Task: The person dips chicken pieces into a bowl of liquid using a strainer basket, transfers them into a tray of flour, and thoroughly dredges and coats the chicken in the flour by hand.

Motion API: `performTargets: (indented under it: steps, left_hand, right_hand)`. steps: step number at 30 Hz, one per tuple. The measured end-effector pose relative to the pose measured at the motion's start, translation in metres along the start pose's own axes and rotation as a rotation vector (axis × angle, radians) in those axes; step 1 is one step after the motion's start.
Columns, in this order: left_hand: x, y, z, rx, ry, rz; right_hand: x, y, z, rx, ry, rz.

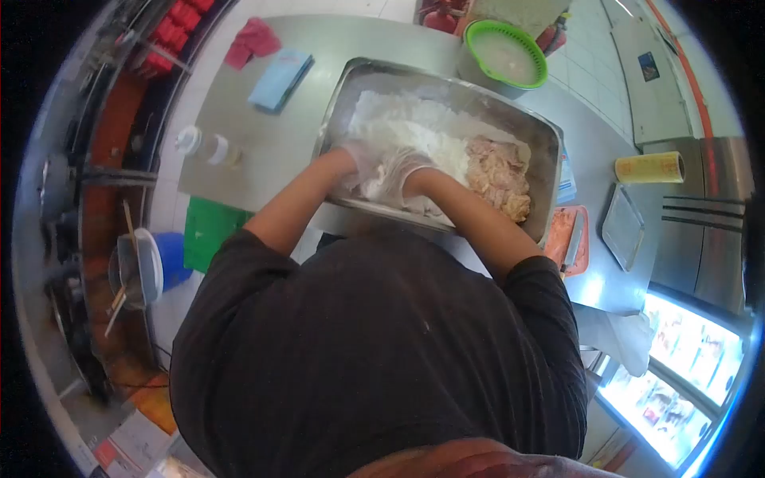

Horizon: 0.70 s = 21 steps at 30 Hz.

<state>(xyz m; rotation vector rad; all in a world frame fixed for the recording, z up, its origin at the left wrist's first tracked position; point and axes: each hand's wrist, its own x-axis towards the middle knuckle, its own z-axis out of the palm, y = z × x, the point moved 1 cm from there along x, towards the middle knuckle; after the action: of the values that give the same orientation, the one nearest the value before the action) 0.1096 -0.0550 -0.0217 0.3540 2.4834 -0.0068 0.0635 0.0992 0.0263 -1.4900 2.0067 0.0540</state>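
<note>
A deep metal tray [344, 88] holds white flour [434, 139] and, at its right end, a heap of raw meat pieces [498, 171] that look partly coated. Both my hands, in clear plastic gloves, are down in the flour at the tray's near left part. My left hand [362, 166] is close to the left wall. Just to its right is my right hand [398, 174], with that forearm crossing the tray's near rim. Flour and blur hide the fingers of both hands, so what they hold, if anything, does not show.
On the steel table are a green basket [506, 54], a blue packet [280, 80], a red cloth [253, 41], a bottle [209, 147] and a roll of wrap [649, 167]. A knife [574, 239] lies on a red tray [562, 227]. A blue bucket [171, 259] stands left.
</note>
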Motion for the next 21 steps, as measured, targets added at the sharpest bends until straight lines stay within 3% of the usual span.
performTargets:
  steps: [2,4,6,8,9,12,14,16,18,21]
  left_hand:
    - [-0.015,0.006,-0.029,-0.154,0.021,-0.060]
    - [-0.024,0.013,-0.041,-0.033,-0.070,0.083]
    - [-0.034,0.018,-0.058,-0.120,-0.138,0.055]
    - [-0.031,0.015,-0.052,-0.200,-0.203,0.025]
    - [-0.020,0.010,-0.040,-0.144,-0.134,0.052]
    - [-0.008,0.003,-0.018,-0.073,0.011,0.118]
    - [0.001,0.001,-0.007,-0.063,0.087,0.162]
    - [0.007,0.007,-0.002,-0.252,0.068,0.159]
    - [0.001,0.019,-0.010,-0.489,0.027,0.068]
    - [0.009,0.030,-0.014,-0.804,-0.057,-0.119]
  right_hand:
    - [-0.007,-0.005,-0.011,-0.057,-0.013,0.064]
    - [-0.006,0.002,-0.004,-0.112,-0.029,0.134]
    - [0.004,0.022,0.002,-0.005,-0.007,0.327]
    - [0.001,0.046,0.004,0.104,0.104,0.323]
    - [-0.003,0.056,0.004,0.214,0.226,0.321]
    - [-0.020,0.065,-0.012,0.156,0.153,0.414]
    - [-0.027,0.063,-0.018,0.159,0.141,0.346]
    - [-0.028,0.065,-0.012,0.165,0.129,0.280]
    - [-0.020,0.063,0.001,0.436,0.168,0.085]
    - [-0.017,0.063,0.014,0.590,0.067,0.190]
